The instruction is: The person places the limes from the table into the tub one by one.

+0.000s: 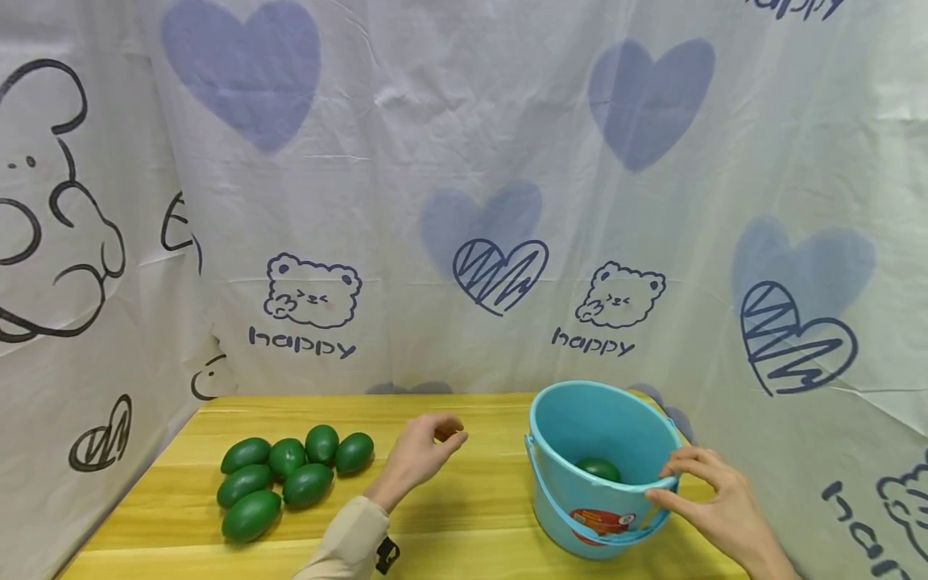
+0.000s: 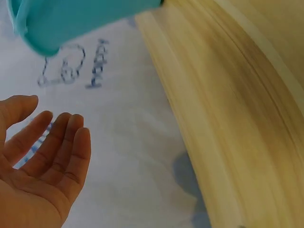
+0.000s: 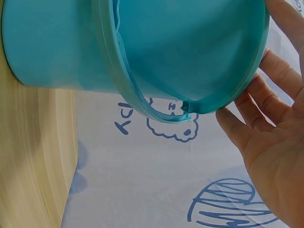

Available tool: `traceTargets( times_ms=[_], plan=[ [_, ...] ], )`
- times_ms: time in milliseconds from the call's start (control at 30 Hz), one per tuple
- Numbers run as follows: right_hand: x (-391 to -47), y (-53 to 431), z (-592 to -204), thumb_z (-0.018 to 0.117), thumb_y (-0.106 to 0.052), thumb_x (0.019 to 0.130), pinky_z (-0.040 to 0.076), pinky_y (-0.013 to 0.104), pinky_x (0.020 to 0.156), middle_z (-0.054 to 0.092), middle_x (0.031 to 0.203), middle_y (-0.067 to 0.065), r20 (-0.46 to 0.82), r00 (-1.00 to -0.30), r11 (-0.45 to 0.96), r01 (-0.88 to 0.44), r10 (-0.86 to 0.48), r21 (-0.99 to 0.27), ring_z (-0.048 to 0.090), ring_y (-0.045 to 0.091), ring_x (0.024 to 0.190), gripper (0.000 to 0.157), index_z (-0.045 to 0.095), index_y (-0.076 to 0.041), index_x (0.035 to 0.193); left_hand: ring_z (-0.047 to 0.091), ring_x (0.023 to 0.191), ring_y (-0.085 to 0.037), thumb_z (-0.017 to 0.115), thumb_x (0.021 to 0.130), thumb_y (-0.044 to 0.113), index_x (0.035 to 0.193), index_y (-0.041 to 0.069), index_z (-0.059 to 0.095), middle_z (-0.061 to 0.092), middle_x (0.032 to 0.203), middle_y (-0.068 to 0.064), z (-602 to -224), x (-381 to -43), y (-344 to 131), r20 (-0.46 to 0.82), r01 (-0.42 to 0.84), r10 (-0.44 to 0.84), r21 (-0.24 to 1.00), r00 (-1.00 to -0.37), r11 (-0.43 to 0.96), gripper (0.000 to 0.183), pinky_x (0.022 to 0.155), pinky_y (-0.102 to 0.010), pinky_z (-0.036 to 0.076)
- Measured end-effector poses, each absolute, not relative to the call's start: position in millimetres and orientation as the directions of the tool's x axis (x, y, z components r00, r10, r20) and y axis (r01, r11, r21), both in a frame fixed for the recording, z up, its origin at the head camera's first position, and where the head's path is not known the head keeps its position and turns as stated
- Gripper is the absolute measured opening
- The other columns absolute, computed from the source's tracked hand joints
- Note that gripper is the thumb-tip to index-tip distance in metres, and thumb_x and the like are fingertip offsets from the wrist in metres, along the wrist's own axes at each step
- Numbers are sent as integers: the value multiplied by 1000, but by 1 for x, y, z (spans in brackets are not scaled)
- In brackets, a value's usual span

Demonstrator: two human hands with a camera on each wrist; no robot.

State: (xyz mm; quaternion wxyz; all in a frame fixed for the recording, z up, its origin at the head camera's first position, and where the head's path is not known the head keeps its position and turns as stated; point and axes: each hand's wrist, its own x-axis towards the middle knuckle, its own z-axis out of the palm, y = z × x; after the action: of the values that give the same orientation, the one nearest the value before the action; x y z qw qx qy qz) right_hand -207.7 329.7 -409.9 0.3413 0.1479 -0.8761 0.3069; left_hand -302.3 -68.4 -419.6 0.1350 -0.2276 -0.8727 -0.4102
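Note:
A light blue bucket (image 1: 602, 515) stands on the right side of the wooden table, its handle hanging down over a red label. Inside lies one glossy dark green oval fruit (image 1: 598, 469), partly hidden by the near rim. My right hand (image 1: 725, 503) holds the bucket's right rim, thumb and fingertips against the edge; the right wrist view shows the fingers (image 3: 266, 104) along the rim. Between the bucket and a group of several similar green fruits (image 1: 287, 459), my left hand (image 1: 423, 451) hovers above the table, fingers loosely bent and holding nothing. In the left wrist view its palm (image 2: 42, 185) is bare.
The yellow wood-grain table (image 1: 464, 515) ends at a white cloth backdrop (image 1: 406, 322) printed with hearts and bears. More cloth hangs at the left and right sides. A dark band (image 1: 387, 556) circles my left wrist near a beige sleeve (image 1: 348, 540).

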Motion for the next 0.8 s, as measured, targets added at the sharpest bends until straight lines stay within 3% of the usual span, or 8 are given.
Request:
traceTargets(
  times_ms=[233, 467, 633, 800],
  plan=[
    [-208, 329, -409, 93, -18, 63, 29, 4, 88, 64, 99, -3, 688, -723, 770, -469, -53, -433, 45, -13, 101, 29, 72, -25, 81, 68, 90, -19, 67, 94, 23, 105, 14, 73, 73, 101, -3, -426, -313, -98, 380, 375, 120, 721, -917, 583, 16, 76, -37, 57],
    [-206, 330, -409, 91, -24, 66, 31, 10, 86, 62, 101, -7, 646, -763, 792, -413, -32, -449, 42, -13, 102, 25, 71, -26, 82, 68, 92, -23, 68, 92, 21, 110, 10, 71, 72, 102, -8, -438, -318, -117, 315, 264, 35, 725, -949, 636, 21, 75, -38, 58],
    [-206, 330, -409, 91, -22, 66, 29, 7, 87, 62, 101, -4, 660, -751, 782, -433, -38, -448, 43, -13, 102, 26, 71, -25, 82, 68, 93, -30, 69, 90, 18, 114, 2, 69, 70, 107, -18, -442, -321, -130, 318, 196, -29, 653, -948, 731, 28, 71, -40, 57],
    [-207, 330, -409, 92, -22, 65, 30, 8, 86, 61, 100, -8, 663, -748, 789, -428, -36, -440, 43, -13, 101, 27, 70, -27, 81, 67, 82, -33, 70, 87, 10, 110, -5, 68, 69, 105, -24, -447, -324, -142, 379, 155, -70, 532, -923, 833, 27, 64, -42, 56]
  ],
)
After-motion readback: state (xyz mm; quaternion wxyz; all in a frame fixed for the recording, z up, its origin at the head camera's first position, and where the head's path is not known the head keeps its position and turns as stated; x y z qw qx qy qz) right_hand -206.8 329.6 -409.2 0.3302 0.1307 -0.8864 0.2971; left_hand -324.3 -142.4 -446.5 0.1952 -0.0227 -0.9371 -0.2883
